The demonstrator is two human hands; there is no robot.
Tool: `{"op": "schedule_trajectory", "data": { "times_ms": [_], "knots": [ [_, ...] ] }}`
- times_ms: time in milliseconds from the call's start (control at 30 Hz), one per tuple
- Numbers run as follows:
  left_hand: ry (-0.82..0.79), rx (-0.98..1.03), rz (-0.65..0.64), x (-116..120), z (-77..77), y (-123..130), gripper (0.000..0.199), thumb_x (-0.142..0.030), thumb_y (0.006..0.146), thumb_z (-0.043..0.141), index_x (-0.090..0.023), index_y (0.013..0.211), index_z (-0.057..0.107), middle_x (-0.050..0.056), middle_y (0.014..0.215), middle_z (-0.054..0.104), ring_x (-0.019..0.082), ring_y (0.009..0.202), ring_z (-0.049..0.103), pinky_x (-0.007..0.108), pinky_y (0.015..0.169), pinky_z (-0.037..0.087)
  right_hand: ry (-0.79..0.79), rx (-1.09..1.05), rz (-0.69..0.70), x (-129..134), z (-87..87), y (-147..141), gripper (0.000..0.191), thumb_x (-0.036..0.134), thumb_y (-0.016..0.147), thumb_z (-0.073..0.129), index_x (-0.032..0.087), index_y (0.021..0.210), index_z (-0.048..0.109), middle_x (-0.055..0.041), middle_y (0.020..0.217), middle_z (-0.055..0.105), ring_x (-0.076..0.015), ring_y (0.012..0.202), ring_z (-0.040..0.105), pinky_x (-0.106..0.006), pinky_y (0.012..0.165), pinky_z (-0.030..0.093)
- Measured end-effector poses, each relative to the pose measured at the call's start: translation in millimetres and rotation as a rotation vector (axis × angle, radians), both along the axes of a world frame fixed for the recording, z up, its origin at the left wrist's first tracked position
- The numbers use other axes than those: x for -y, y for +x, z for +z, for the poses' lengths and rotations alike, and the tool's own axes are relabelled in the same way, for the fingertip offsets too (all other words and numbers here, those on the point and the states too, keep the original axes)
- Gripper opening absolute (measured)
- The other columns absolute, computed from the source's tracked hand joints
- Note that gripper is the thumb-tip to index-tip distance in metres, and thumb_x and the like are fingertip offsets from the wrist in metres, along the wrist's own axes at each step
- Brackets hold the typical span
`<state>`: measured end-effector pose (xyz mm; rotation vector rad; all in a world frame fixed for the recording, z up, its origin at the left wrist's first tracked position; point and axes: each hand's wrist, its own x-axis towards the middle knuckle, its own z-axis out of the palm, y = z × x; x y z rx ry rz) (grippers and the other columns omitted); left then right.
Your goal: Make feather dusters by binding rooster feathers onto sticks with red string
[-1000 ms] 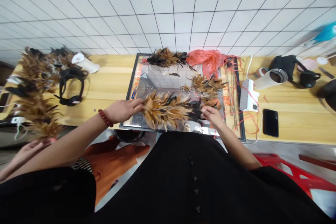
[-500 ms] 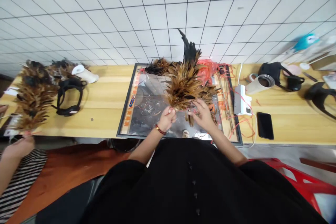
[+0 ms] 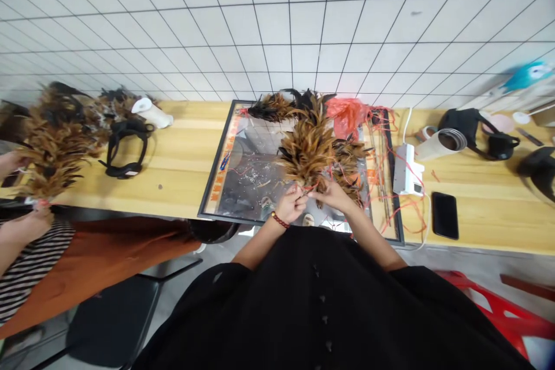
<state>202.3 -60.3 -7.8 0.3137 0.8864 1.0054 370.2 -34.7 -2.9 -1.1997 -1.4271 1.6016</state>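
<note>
A bundle of brown and black feathers [image 3: 307, 147] lies over the glass-topped board in front of me, tips toward the wall. My left hand [image 3: 292, 203] is closed around its narrow base. Close beside it, my right hand [image 3: 335, 195] has its fingers pinched at the same base, where a bit of red string [image 3: 310, 187] shows. The fingertips partly cover the string. Loose brown feathers [image 3: 349, 157] lie just right of the bundle. Behind it to the left rests a smaller dark feather bunch [image 3: 271, 108].
The black-framed board [image 3: 219, 199] sits on a wooden table [image 3: 182, 156]. Red plastic [image 3: 347, 113], a power strip [image 3: 407, 170] and a phone [image 3: 444, 215] are to the right. At left, another person's hand [image 3: 30, 225] holds feathers [image 3: 56, 150] near a black head strap [image 3: 125, 150].
The feather bundle has tipped lower, its dark tips no longer standing high against the wall. My hands have come together at its base, the right fingers closing in beside the left.
</note>
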Motion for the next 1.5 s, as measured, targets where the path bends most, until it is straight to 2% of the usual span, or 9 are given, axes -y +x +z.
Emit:
{"op": "schedule_trajectory", "data": {
  "times_ms": [100, 233, 500, 733, 900, 1067, 1167, 1333, 1500],
  "knots": [
    [0.278, -0.530, 0.189, 0, -9.3, 4, 0.027, -0.033, 0.079, 0.072, -0.019, 0.075, 0.049, -0.003, 0.066, 0.041, 0.009, 0.056, 0.036, 0.022, 0.053, 0.034, -0.028, -0.026, -0.102, -2, -0.9, 7, 0.062, 0.047, 0.057, 0.085, 0.022, 0.110, 0.065, -0.0086, 0.110, 0.068, -0.0237, 0.100, 0.062, -0.040, 0.090, 0.051],
    [0.570, -1.063, 0.235, -2, -20.3, -3, 0.016, -0.031, 0.085, 0.061, -0.020, 0.081, 0.050, 0.002, 0.078, 0.050, 0.017, 0.075, 0.049, 0.033, 0.074, 0.044, 0.069, -0.035, -0.507, -10, 9.5, 20, 0.065, 0.048, 0.065, 0.080, 0.026, 0.122, 0.056, -0.0079, 0.122, 0.062, -0.0211, 0.106, 0.059, -0.040, 0.097, 0.048],
    [0.793, -1.332, 0.122, 1, -26.6, -15, 0.011, -0.016, 0.085, 0.049, -0.019, 0.095, 0.053, 0.013, 0.108, 0.054, 0.023, 0.101, 0.054, 0.038, 0.086, 0.046, 0.332, -0.043, -0.586, -63, 52.1, -3, 0.043, 0.048, 0.072, 0.074, 0.023, 0.103, 0.061, -0.0040, 0.102, 0.066, -0.0186, 0.094, 0.061, -0.036, 0.089, 0.051],
    [0.561, -1.129, 0.293, -4, -20.2, -14, 0.008, -0.020, 0.083, 0.058, -0.021, 0.081, 0.050, 0.004, 0.081, 0.050, 0.020, 0.080, 0.049, 0.035, 0.081, 0.043, -0.021, -0.177, -0.569, -62, 29.4, -9, 0.035, 0.043, 0.064, 0.073, 0.023, 0.088, 0.058, 0.0028, 0.072, 0.058, -0.0122, 0.060, 0.053, -0.026, 0.057, 0.047],
    [0.532, -1.033, 0.263, 1, -12.7, -18, 0.014, -0.016, 0.075, 0.065, -0.022, 0.080, 0.053, 0.008, 0.094, 0.054, 0.024, 0.093, 0.052, 0.037, 0.088, 0.042, 0.427, 0.126, -0.733, -64, 54.4, 1, 0.042, 0.049, 0.082, 0.061, 0.024, 0.116, 0.055, -0.0065, 0.107, 0.060, -0.0188, 0.095, 0.059, -0.035, 0.086, 0.050],
    [0.566, -1.157, 0.130, 2, -11.0, -22, 0.016, -0.015, 0.074, 0.062, -0.020, 0.087, 0.055, 0.014, 0.116, 0.053, 0.027, 0.103, 0.055, 0.037, 0.086, 0.044, 0.629, 0.390, -0.459, -82, 75.8, 1, 0.042, 0.050, 0.080, 0.066, 0.023, 0.113, 0.063, -0.0087, 0.109, 0.061, -0.0252, 0.105, 0.057, -0.041, 0.094, 0.047],
    [0.498, -1.084, 0.232, -3, -13.4, -20, 0.012, -0.019, 0.078, 0.063, -0.021, 0.080, 0.051, 0.008, 0.093, 0.054, 0.022, 0.090, 0.055, 0.033, 0.079, 0.044, 0.469, 0.221, -0.337, -83, 63.1, -1, 0.027, 0.048, 0.079, 0.066, 0.022, 0.087, 0.066, -0.0040, 0.086, 0.065, -0.0192, 0.081, 0.059, -0.036, 0.080, 0.050],
    [0.223, -0.623, 0.269, -8, -16.6, -14, 0.029, -0.033, 0.077, 0.071, -0.021, 0.075, 0.045, -0.005, 0.063, 0.040, 0.009, 0.056, 0.040, 0.021, 0.053, 0.032, 0.067, -0.160, -0.587, -84, 33.3, 9, 0.034, 0.049, 0.066, 0.073, 0.020, 0.078, 0.059, 0.0033, 0.063, 0.057, -0.0084, 0.051, 0.043, -0.023, 0.050, 0.037],
    [0.088, -0.199, 0.164, -4, -6.1, -14, 0.052, -0.044, 0.063, 0.083, -0.020, 0.074, 0.038, -0.011, 0.056, 0.031, 0.002, 0.041, 0.022, 0.017, 0.041, 0.014, 0.127, -0.148, -0.671, -91, 27.5, 18, 0.032, 0.047, 0.066, 0.073, 0.020, 0.078, 0.059, 0.0059, 0.061, 0.052, -0.0079, 0.052, 0.044, -0.023, 0.054, 0.040]
  ]
}}
